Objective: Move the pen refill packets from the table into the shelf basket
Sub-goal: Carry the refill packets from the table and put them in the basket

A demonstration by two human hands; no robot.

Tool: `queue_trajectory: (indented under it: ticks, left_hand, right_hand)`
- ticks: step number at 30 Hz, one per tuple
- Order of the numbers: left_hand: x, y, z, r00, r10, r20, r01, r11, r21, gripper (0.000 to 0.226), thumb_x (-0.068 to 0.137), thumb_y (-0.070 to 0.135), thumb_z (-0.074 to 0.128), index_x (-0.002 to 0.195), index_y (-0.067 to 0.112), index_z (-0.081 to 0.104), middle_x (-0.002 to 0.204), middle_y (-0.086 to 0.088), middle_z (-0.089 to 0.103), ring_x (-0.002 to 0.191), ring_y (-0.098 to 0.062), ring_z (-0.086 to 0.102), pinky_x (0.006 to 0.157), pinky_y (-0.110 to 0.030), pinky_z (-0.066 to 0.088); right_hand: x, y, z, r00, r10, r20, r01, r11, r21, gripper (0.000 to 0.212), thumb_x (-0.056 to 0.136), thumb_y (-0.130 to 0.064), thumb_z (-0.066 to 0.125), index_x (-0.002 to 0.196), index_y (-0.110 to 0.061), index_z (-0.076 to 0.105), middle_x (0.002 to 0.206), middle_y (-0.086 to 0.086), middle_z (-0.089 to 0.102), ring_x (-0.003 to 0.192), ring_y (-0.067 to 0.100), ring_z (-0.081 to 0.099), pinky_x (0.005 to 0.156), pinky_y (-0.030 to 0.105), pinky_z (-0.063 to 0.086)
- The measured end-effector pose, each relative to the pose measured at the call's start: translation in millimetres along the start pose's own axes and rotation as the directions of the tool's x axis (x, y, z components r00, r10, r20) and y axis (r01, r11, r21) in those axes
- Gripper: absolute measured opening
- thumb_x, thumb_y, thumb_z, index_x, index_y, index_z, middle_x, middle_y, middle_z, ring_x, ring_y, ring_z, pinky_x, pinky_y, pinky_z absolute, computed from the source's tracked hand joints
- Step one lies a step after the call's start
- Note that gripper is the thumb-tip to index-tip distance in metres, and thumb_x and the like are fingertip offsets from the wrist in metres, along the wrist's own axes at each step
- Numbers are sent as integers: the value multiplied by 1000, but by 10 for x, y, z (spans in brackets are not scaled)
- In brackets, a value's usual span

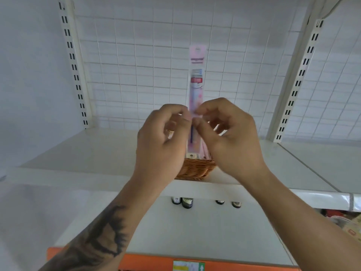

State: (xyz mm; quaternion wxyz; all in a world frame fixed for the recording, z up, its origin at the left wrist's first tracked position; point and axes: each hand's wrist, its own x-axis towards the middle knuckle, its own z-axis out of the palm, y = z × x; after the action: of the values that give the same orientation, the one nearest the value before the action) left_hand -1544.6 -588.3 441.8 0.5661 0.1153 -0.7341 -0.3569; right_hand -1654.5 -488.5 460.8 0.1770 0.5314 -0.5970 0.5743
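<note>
Both hands are raised in front of the shelf, pinching one pink refill packet [197,79] between them. The left hand [163,137] has thumb and forefinger curled onto the packet's left edge, approx. at its middle; the right hand [227,133] pinches the right edge at the same height, other fingers loosely bent. The packet stands upright, its hang-tab end at top against the wire grid back panel [136,65], its lower end reaching down to the basket [195,170] (print on it is too blurred to read). The wicker basket sits on the white shelf [88,153], directly below the hands, w/ more pink packets [205,151] showing just above its rim. Under the shelf edge, small dark bottles [187,202] stand in a row. An orange edge [152,263] runs along the frame bottom.
</note>
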Motion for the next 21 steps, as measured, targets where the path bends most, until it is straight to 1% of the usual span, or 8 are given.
queue_trajectory:
  ticks: [2, 3, 6, 9, 11, 14, 19, 21]
  left_hand:
    - [-78, -154, -85, 969, 244, 24, -236, 902, 362, 28, 101, 36, 55, 112, 17, 72, 107, 3, 71, 100, -16, 65, 88, -35, 51]
    - [-121, -242, -130, 959, 275, 74, -275, 831, 483, 32, 101, 39, 54, 116, 18, 72, 112, 2, 70, 104, -19, 64, 94, -39, 49]
    - [-305, -446, -184, 971, 161, 179, -239, 709, 664, 37, 99, 48, 53, 122, 25, 70, 125, 2, 66, 120, -25, 59, 117, -59, 32]
    - [-479, -565, -148, 962, 92, 258, -251, 673, 696, 41, 101, 54, 48, 125, 28, 68, 135, 0, 62, 134, -28, 53, 121, -67, 21]
    - [-546, -623, -141, 957, 71, 282, -257, 660, 706, 43, 102, 54, 44, 129, 29, 66, 139, -2, 61, 140, -31, 48, 121, -67, 21]
    - [-583, -660, -140, 959, 87, 271, -261, 654, 710, 42, 103, 53, 43, 133, 30, 63, 142, -3, 60, 144, -32, 43, 122, -67, 20]
    - [-611, -695, -144, 959, 113, 260, -267, 663, 700, 39, 103, 50, 50, 137, 32, 60, 144, -2, 57, 147, -30, 39, 121, -67, 19]
    - [-621, -727, -155, 959, 121, 256, -270, 667, 695, 42, 102, 50, 52, 139, 32, 58, 146, -1, 55, 148, -30, 37, 121, -67, 18]
  right_hand:
    - [98, 94, -42, 993, 119, -5, -119, 992, -36, 16, 92, -13, 73, 96, -28, 70, 76, -8, 72, 66, 10, 65, 62, 17, 47]
    - [148, 165, -54, 979, 204, 15, -202, 976, -77, 15, 92, -14, 72, 95, -29, 71, 77, -7, 73, 65, 9, 64, 61, 19, 47]
    - [260, 358, -61, 891, 438, 122, -384, 869, -313, 12, 91, -18, 67, 92, -29, 71, 88, -8, 74, 78, 10, 67, 63, 23, 46]
    - [307, 408, -3, 803, 557, 212, -413, 776, -477, 15, 88, -17, 66, 84, -30, 70, 93, -11, 71, 89, 14, 67, 67, 29, 51]
    - [308, 436, 76, 758, 606, 242, -404, 727, -555, 18, 86, -16, 67, 77, -31, 70, 89, -12, 68, 91, 17, 66, 78, 37, 56]
    - [308, 473, 184, 729, 646, 228, -367, 649, -667, 13, 80, -20, 66, 75, -31, 72, 88, -11, 69, 91, 21, 64, 92, 52, 54]
    - [329, 478, 272, 684, 697, 214, -346, 569, -746, 17, 68, -25, 67, 83, -25, 75, 87, -5, 72, 85, 22, 66, 88, 51, 56]
    - [335, 452, 267, 695, 689, 206, -353, 576, -737, 15, 68, -24, 71, 82, -23, 76, 86, -4, 72, 83, 22, 67, 87, 49, 58]
